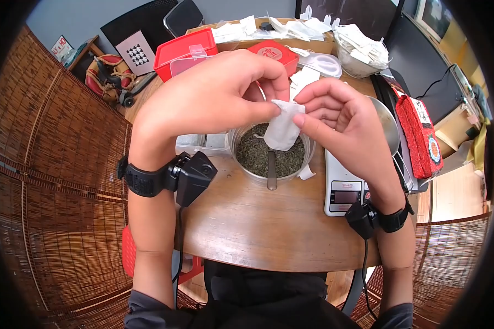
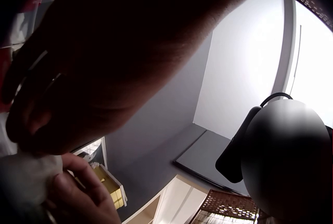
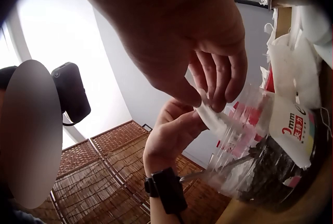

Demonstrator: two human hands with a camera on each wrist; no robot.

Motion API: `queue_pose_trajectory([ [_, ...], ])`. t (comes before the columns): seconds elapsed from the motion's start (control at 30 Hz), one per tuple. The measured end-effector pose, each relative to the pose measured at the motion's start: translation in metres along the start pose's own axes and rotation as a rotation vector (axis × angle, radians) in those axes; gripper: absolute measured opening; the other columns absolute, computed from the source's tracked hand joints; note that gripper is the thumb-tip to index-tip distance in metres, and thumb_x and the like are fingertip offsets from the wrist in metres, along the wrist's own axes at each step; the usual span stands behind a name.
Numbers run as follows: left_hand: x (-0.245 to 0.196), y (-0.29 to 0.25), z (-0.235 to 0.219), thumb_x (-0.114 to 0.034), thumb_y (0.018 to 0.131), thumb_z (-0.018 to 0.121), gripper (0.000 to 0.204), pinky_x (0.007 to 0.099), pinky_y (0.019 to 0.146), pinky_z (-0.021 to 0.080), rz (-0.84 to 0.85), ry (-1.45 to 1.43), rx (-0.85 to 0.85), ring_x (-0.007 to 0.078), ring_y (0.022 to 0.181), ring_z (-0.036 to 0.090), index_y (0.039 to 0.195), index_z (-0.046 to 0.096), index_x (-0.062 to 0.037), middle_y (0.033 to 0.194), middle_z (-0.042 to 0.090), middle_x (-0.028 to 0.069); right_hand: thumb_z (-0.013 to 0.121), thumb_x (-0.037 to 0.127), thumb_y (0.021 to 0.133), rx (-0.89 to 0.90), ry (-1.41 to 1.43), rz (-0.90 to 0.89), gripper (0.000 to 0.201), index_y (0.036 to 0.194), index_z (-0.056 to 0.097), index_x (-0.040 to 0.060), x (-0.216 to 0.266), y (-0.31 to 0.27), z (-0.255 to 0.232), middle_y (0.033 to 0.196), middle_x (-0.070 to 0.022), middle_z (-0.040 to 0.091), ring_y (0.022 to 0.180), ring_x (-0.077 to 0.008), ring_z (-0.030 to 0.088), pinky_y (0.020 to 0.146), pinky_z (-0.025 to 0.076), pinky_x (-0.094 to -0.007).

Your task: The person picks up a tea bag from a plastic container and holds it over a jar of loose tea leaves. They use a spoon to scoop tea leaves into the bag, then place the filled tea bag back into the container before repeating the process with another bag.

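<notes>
Teabag [image 1: 282, 130] pinched by both hands' fingers [image 1: 269, 112] above the bowl [image 1: 241, 164] at mid-bench — keep its mouth spread, I'd judge.

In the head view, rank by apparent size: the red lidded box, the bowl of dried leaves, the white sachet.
1. Bowl of dried leaves and red lidded box: too alike; box sits farther away.
2. White sachet, smallest.

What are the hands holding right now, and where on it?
A small white tea bag, pinched at its top edge by left hand and right hand, hanging over the bowl of tea leaves.
</notes>
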State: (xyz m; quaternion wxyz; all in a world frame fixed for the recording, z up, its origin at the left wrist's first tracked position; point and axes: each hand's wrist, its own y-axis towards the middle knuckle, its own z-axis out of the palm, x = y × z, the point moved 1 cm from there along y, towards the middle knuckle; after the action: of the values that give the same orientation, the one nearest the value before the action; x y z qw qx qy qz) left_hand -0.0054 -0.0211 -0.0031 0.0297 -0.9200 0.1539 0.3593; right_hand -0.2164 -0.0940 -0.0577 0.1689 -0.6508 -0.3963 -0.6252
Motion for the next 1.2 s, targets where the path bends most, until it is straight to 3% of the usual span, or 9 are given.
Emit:
queue_pose_trajectory([
  [0.53, 0.003, -0.004, -0.007, 0.004, 0.086, 0.066, 0.017, 0.0266, 0.082, 0.053, -0.012, 0.039, 0.011, 0.0094, 0.091, 0.067, 0.103, 0.067, 0.0002, 0.096, 0.069, 0.0011, 0.073, -0.001, 0.078, 0.148, -0.266, -0.064, 0.051, 0.127, 0.063, 0.0051, 0.008, -0.003, -0.003, 0.077, 0.0020, 0.059, 0.073, -0.0063, 0.058, 0.062, 0.052, -0.0239],
  [0.6, 0.005, -0.004, -0.007, 0.003, 0.087, 0.066, 0.018, 0.0268, 0.082, 0.053, -0.004, 0.031, 0.007, 0.0097, 0.091, 0.067, 0.104, 0.067, 0.0002, 0.096, 0.069, 0.0016, 0.074, -0.002, 0.075, 0.173, -0.280, -0.027, 0.060, 0.133, 0.063, 0.0055, 0.011, -0.004, -0.002, 0.075, 0.0062, 0.058, 0.076, -0.0036, 0.056, 0.085, 0.046, -0.0247],
  [0.63, 0.005, -0.004, -0.007, 0.002, 0.087, 0.067, 0.018, 0.0271, 0.082, 0.053, 0.005, 0.022, 0.004, 0.0100, 0.091, 0.067, 0.105, 0.068, 0.0002, 0.097, 0.070, 0.0020, 0.074, -0.002, 0.075, 0.173, -0.280, -0.028, 0.060, 0.133, 0.063, 0.0055, 0.011, -0.004, -0.003, 0.075, 0.0062, 0.058, 0.076, -0.0036, 0.056, 0.085, 0.046, -0.0247],
  [0.7, 0.004, -0.004, -0.007, 0.001, 0.087, 0.068, 0.019, 0.0272, 0.083, 0.053, 0.002, 0.024, 0.007, 0.0100, 0.091, 0.067, 0.106, 0.068, 0.0001, 0.097, 0.070, 0.0022, 0.072, -0.001, 0.076, 0.206, -0.334, -0.003, 0.057, 0.131, 0.061, 0.0059, 0.010, -0.004, -0.005, 0.077, 0.0015, 0.061, 0.072, -0.0063, 0.059, 0.059, 0.050, -0.0245],
  [0.73, 0.003, -0.005, -0.007, 0.001, 0.087, 0.069, 0.019, 0.0273, 0.083, 0.053, 0.000, 0.026, 0.009, 0.0100, 0.091, 0.066, 0.106, 0.068, 0.0000, 0.097, 0.070, 0.0024, 0.072, -0.001, 0.076, 0.206, -0.334, -0.003, 0.057, 0.131, 0.061, 0.0059, 0.004, -0.003, -0.004, 0.077, 0.0015, 0.061, 0.072, -0.0063, 0.059, 0.059, 0.050, -0.0245],
  [0.83, 0.002, -0.005, -0.007, 0.001, 0.088, 0.070, 0.019, 0.0275, 0.083, 0.053, -0.005, 0.042, 0.015, 0.0100, 0.091, 0.066, 0.107, 0.068, -0.0001, 0.097, 0.070, 0.0024, 0.071, -0.001, 0.075, 0.162, -0.325, -0.336, 0.060, 0.134, 0.059, 0.0065, -0.005, -0.002, -0.002, 0.078, 0.0013, 0.063, 0.073, -0.0069, 0.060, 0.059, 0.049, -0.0244],
  [0.9, 0.002, -0.005, -0.007, 0.000, 0.088, 0.070, 0.019, 0.0275, 0.083, 0.053, -0.011, 0.044, 0.014, 0.0101, 0.091, 0.066, 0.107, 0.068, -0.0003, 0.097, 0.070, 0.0024, 0.071, -0.001, 0.075, 0.225, -0.370, -0.156, 0.063, 0.136, 0.058, 0.0068, 0.003, -0.004, -0.004, 0.078, 0.0008, 0.063, 0.074, -0.0074, 0.060, 0.060, 0.049, -0.0246],
  [1.13, 0.003, -0.006, -0.006, -0.002, 0.090, 0.071, 0.018, 0.0267, 0.083, 0.054, -0.034, 0.012, 0.024, 0.0095, 0.092, 0.066, 0.109, 0.068, -0.0012, 0.099, 0.071, 0.0020, 0.071, -0.001, 0.074, 0.186, -0.292, -0.107, 0.066, 0.138, 0.057, 0.0066, 0.008, -0.004, -0.002, 0.078, 0.0005, 0.062, 0.074, -0.0082, 0.059, 0.061, 0.051, -0.0252],
  [1.2, 0.005, -0.006, -0.005, -0.002, 0.091, 0.071, 0.018, 0.0265, 0.083, 0.054, -0.027, 0.016, 0.022, 0.0092, 0.092, 0.067, 0.109, 0.068, -0.0012, 0.099, 0.071, 0.0020, 0.071, -0.002, 0.074, 0.231, -0.336, 0.028, 0.067, 0.138, 0.056, 0.0067, 0.009, -0.004, -0.006, 0.080, 0.0000, 0.062, 0.077, -0.0092, 0.060, 0.060, 0.052, -0.0257],
])
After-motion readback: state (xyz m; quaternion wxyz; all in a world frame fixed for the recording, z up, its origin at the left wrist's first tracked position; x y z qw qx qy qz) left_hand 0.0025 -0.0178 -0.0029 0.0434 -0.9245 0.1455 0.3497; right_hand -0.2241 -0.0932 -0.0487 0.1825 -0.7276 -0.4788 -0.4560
